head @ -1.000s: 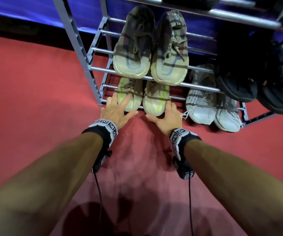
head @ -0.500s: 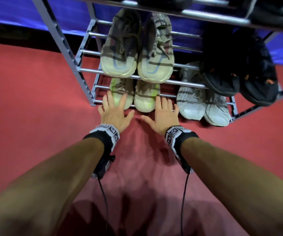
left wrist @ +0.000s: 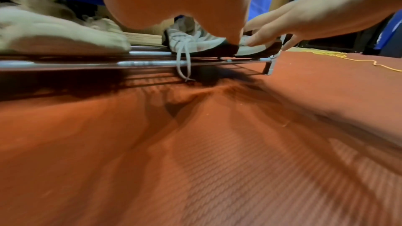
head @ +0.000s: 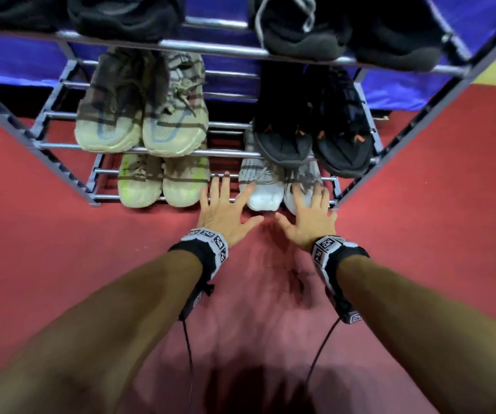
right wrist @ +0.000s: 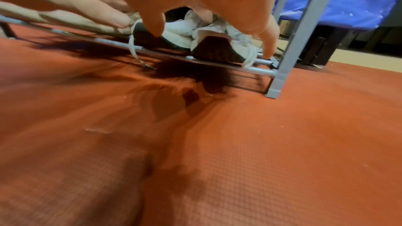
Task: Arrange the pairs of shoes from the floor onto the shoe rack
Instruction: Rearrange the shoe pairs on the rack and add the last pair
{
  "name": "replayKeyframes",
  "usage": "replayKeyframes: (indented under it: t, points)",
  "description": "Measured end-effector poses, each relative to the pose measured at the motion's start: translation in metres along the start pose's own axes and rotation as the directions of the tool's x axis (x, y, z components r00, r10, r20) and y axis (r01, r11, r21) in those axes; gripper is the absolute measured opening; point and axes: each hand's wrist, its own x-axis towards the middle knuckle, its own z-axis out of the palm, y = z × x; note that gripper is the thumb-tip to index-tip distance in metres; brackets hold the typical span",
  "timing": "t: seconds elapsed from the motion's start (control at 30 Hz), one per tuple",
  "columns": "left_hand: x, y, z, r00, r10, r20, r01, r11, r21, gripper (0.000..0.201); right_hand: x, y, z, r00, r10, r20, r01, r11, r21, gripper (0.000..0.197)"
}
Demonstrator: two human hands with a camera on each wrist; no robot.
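Note:
A pair of white sneakers (head: 263,195) sits on the right of the bottom shelf of the grey shoe rack (head: 61,144). My left hand (head: 225,207) lies flat with spread fingers over the front bar, its index finger against the left white shoe's toe. My right hand (head: 306,216) rests with straight fingers on the right white shoe's toe. The left wrist view shows the white sneakers (left wrist: 195,44) with a lace (left wrist: 182,61) hanging over the bar. In the right wrist view my fingertips (right wrist: 156,28) touch the white sneakers (right wrist: 180,35).
A yellow-green pair (head: 160,186) fills the bottom shelf's left. On the middle shelf stand a beige pair (head: 142,121) and a black pair with orange marks (head: 312,135). Black shoes (head: 127,16) sit on top. The right rack leg (right wrist: 293,40) is close to my right hand. Red mat (head: 255,294) lies below.
Both hands have moved right along the bottom shelf, from the toes of the yellow-green pair to the white pair. The head view has shifted right and closer.

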Motion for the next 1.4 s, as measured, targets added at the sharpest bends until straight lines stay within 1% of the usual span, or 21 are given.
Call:
replayKeyframes:
  t: [0.1,0.2,0.33,0.53,0.7,0.83,0.9,1.0,1.1,1.17,1.27,1.4]
  points:
    - [0.013,0.022,0.007,0.998,0.011,0.062,-0.01,1.0,-0.021,0.072,0.004,0.021,-0.007,0.994,-0.042,0.099,0.038,0.998,0.041,0.082]
    - [0.017,0.035,0.015,0.992,-0.01,0.128,0.024,0.994,-0.106,0.063,0.01,0.04,-0.01,0.978,-0.122,0.168,0.112,0.991,0.068,0.072]
    - [0.017,0.039,0.021,0.996,-0.019,0.091,0.033,0.988,-0.154,0.058,0.017,0.047,-0.007,0.971,-0.172,0.167,0.161,0.984,0.077,0.066]
    - [0.023,0.051,0.023,0.989,-0.076,0.126,0.101,0.974,-0.204,0.058,0.022,0.046,-0.002,0.982,-0.151,0.112,0.142,0.986,0.087,0.06]
    - [0.021,0.052,0.017,0.987,-0.087,0.138,0.108,0.982,-0.157,0.059,0.015,0.041,-0.002,0.989,-0.117,0.086,0.108,0.989,0.102,0.06]
    - [0.019,0.05,0.006,0.987,-0.095,0.127,0.112,0.985,-0.133,0.055,0.008,0.038,-0.01,0.994,-0.091,0.055,0.083,0.988,0.132,0.064]
    - [0.018,0.049,0.002,0.987,-0.087,0.132,0.105,0.985,-0.139,0.052,0.005,0.036,-0.014,0.995,-0.077,0.057,0.069,0.99,0.123,0.066]
    - [0.019,0.047,-0.002,0.988,-0.067,0.139,0.087,0.986,-0.145,0.051,0.004,0.032,-0.017,0.997,-0.056,0.057,0.049,0.991,0.121,0.061]
    - [0.021,0.045,-0.002,0.982,-0.05,0.182,0.076,0.987,-0.143,0.052,0.007,0.028,-0.018,0.995,-0.027,0.094,0.013,0.99,0.142,0.058]
    - [0.023,0.045,-0.004,0.977,-0.056,0.206,0.083,0.989,-0.123,0.053,0.007,0.026,-0.023,0.993,-0.024,0.113,0.01,0.992,0.122,0.059]
    - [0.022,0.05,-0.011,0.97,-0.099,0.223,0.129,0.984,-0.124,0.054,0.002,0.03,-0.035,0.989,-0.036,0.146,0.025,0.997,0.075,0.064]
    - [0.016,0.055,-0.022,0.973,-0.113,0.201,0.141,0.981,-0.132,0.058,-0.004,0.033,-0.047,0.989,-0.001,0.147,-0.01,0.997,0.073,0.07]
